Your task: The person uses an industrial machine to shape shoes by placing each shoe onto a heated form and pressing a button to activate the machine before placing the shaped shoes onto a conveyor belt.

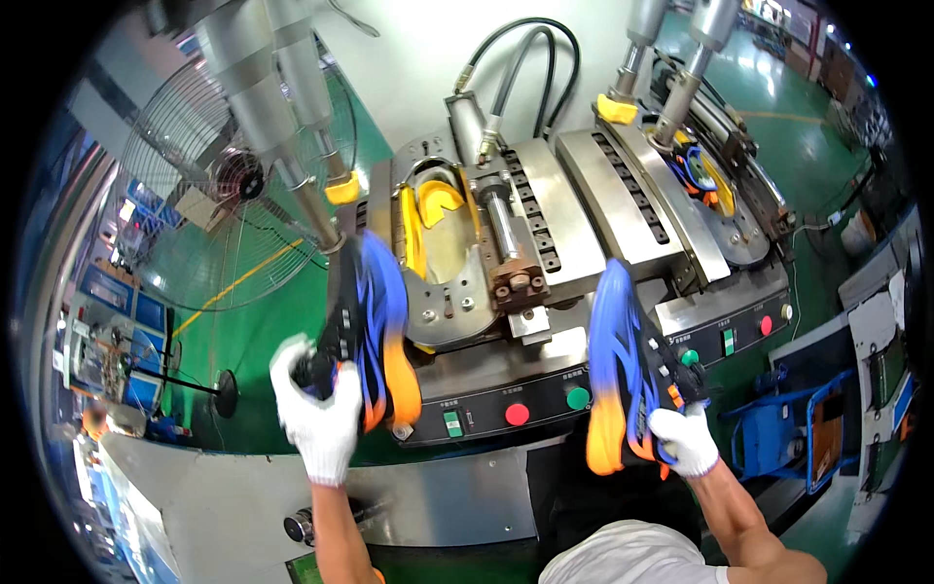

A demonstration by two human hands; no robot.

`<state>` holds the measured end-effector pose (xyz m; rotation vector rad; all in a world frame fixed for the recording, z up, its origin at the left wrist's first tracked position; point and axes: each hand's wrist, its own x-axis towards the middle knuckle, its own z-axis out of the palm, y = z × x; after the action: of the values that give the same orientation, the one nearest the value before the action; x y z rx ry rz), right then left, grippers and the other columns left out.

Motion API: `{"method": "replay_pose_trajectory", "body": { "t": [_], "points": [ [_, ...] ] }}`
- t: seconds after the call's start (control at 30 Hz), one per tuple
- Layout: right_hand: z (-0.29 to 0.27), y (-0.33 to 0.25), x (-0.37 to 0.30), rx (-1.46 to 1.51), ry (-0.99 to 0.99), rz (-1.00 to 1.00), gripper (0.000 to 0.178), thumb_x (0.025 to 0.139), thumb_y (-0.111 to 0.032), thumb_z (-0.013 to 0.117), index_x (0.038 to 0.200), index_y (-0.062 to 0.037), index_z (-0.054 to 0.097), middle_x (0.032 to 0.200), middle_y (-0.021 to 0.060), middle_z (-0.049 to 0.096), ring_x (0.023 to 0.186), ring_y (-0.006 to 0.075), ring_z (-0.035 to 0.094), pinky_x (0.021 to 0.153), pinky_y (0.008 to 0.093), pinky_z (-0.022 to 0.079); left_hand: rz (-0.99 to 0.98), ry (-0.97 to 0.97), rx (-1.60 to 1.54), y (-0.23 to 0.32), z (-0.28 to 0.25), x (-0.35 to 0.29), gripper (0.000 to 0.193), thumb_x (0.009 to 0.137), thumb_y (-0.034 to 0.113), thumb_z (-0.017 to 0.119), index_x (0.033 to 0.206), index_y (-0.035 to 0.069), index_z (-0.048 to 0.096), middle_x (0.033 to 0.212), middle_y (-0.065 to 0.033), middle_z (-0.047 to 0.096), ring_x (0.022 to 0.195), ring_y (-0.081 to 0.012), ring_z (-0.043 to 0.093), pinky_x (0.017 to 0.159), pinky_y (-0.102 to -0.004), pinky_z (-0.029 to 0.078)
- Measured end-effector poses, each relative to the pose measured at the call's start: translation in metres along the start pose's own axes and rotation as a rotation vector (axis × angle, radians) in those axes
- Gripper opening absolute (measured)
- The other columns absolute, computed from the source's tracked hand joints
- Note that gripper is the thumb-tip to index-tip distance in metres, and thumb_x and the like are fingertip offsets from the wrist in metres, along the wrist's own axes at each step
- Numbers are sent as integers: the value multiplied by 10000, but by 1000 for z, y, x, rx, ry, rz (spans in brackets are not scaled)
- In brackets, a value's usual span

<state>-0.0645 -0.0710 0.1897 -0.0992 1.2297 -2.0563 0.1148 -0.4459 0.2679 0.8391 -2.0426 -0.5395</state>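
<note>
My left hand (319,414), in a white knit glove, is closed round the heel end of a black shoe with a blue-to-orange sole (387,311). That shoe is held up on its side in front of the machine's left station (448,316). A similar second shoe (611,365) is gripped near its heel by my gloved right hand (689,440); it hangs toe up before the control panel. The left station's bed shows yellow pads (438,201) along its inside. In the right station sits a partly hidden blue and orange item (693,167).
Metal cylinders (248,92) rise over the left station, and others (702,44) over the right. The front control panel (545,397) has red and green buttons. A caged fan (219,180) stands left; a blue cart (788,428) is at right. A metal ledge (438,496) runs nearest me.
</note>
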Motion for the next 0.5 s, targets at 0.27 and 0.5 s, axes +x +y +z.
{"method": "replay_pose_trajectory", "body": {
  "t": [0.27,0.5],
  "points": [
    [212,-31,205,-376,-291,-59,291,881,-101,784,1121,-5,653,968,85,707,869,166,686,792,323,575,-535,-217,220,-99,-108,-235,494,829,156,811,1266,24,621,1141,-172,713,1014,-310,715,932,-409,567],
    [272,23,388,-1385,-177,-160,342,787,-210,770,1065,-11,758,1111,192,757,1001,284,724,887,391,575,-444,-205,407,-167,-104,-351,533,752,280,893,1203,102,671,1147,-187,687,1068,-403,681,904,-519,564]
  ]
}}
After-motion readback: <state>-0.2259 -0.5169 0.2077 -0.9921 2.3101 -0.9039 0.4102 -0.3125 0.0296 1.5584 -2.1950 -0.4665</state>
